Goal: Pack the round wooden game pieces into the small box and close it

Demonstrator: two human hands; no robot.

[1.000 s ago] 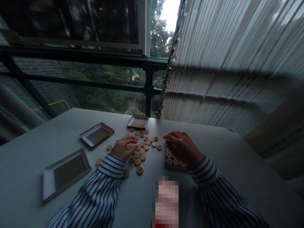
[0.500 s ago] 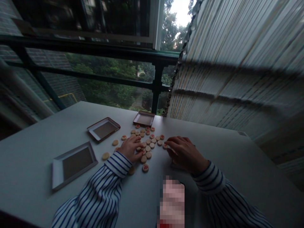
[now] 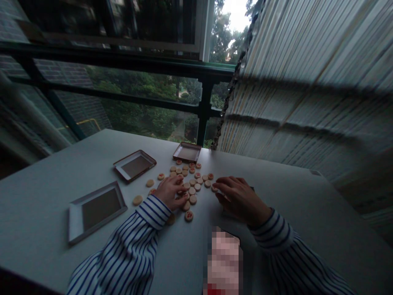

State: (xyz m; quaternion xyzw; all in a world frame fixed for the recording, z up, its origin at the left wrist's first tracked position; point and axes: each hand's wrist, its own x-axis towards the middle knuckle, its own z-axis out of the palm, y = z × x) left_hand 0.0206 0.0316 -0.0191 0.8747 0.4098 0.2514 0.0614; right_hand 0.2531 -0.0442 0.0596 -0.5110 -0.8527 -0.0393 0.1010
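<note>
Several round wooden Chinese chess pieces [image 3: 197,187], some with red characters, lie spread over the white table [image 3: 276,246]. My left hand [image 3: 170,191] rests over the near left part of the spread, its fingers apart and fingertips among the pieces; it hides some of them. At the right edge of the spread, the fingertips of my right hand [image 3: 238,198] reach a single piece [image 3: 214,187], which lies on the table. My right thumb stays apart from the index finger. Nearest me lies a piece with a red character [image 3: 188,216].
Three shallow trays stand on the table: a large grey one [image 3: 97,211], a brown-rimmed one [image 3: 135,165] and a smaller one [image 3: 187,152] at the back. A dark flat thing shows partly under my right hand. A blurred-out phone-like object [image 3: 224,262] lies in front.
The view has shifted slightly. Both hands hold nearly the same places over the pieces, and no piece has visibly moved.
</note>
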